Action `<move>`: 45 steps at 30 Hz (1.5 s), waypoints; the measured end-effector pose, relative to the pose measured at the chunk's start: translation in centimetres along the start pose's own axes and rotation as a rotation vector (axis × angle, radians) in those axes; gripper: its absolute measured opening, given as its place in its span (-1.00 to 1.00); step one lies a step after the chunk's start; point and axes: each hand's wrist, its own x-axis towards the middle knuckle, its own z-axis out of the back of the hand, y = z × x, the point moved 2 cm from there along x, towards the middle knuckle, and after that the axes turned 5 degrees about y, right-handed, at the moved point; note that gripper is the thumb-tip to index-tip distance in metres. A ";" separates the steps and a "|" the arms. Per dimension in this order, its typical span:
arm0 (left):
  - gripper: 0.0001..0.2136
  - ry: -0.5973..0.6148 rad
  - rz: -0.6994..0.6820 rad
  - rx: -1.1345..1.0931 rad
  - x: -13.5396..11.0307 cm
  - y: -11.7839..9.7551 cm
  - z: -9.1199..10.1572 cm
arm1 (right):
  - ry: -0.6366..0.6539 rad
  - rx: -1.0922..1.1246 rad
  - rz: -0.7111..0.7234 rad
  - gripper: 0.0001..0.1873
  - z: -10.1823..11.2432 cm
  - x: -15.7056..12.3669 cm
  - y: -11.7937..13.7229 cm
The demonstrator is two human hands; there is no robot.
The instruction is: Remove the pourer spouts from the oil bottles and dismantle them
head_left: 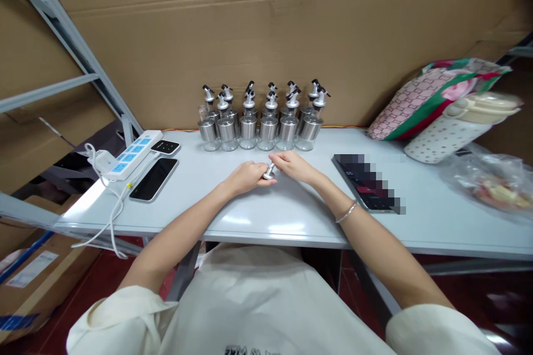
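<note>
Both forearms reach forward from the bottom of the frame and meet in the middle, low over the pale bench [291,216]. The left hand [245,177] and the right hand [293,166] are closed with their fingertips on a small pourer cap [270,172], one from each side. The cap is silver metal, tilted, just above the bench, below the row of bottles [260,122].

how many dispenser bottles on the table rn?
About 12 oil dispenser bottles, clustered at the table's back edge: six in the front row, roughly six behind, partly hidden. Both hands hold a loose spout cap.
</note>
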 end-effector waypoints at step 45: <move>-0.65 -0.198 0.332 -0.107 -0.6 1.9 1.5 | 0.097 -0.195 -0.024 -0.76 1.3 -0.2 -0.2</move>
